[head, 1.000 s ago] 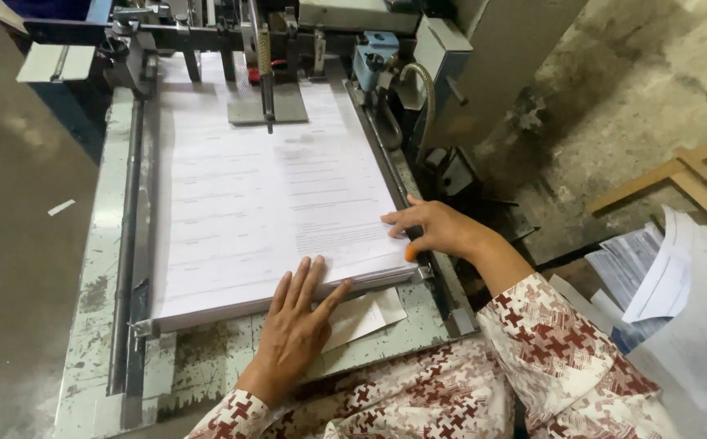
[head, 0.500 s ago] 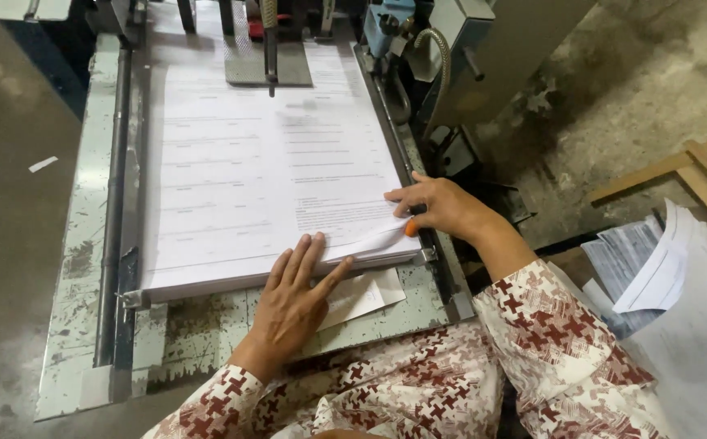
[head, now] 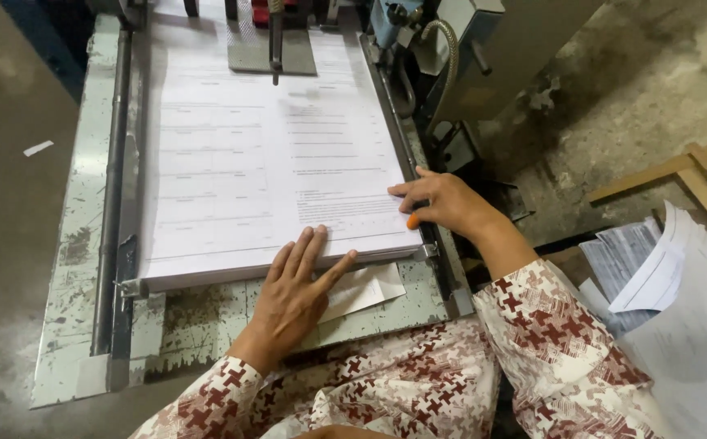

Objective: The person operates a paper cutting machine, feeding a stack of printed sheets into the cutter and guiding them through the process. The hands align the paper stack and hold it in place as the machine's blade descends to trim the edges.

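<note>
Pressing flat on the near edge of the paper stack [head: 264, 171], the left hand [head: 292, 297] lies with its fingers spread, the fingertips over the top sheet and the palm on the worn metal bench [head: 69, 268] just in front. A loose slip of paper [head: 369, 291] sits partly under that hand, on the bench between the stack and the person's patterned sleeves.

Only the head view is there to go by. In it the right hand [head: 443, 203] rests at the stack's near right corner, fingers loosely together and laid along the edge by the dark side rail [head: 402, 154]; a small orange thing shows beneath it, too hidden to say what it is or whether it is pinched. Half a second ago this hand had the corner sheets lifted in a curl; now the corner lies flat and square. The stack looks settled against the rails, its far end under the grey feeder head [head: 272, 45]. Loose printed sheets [head: 654, 276] lie well apart at the right.
</note>
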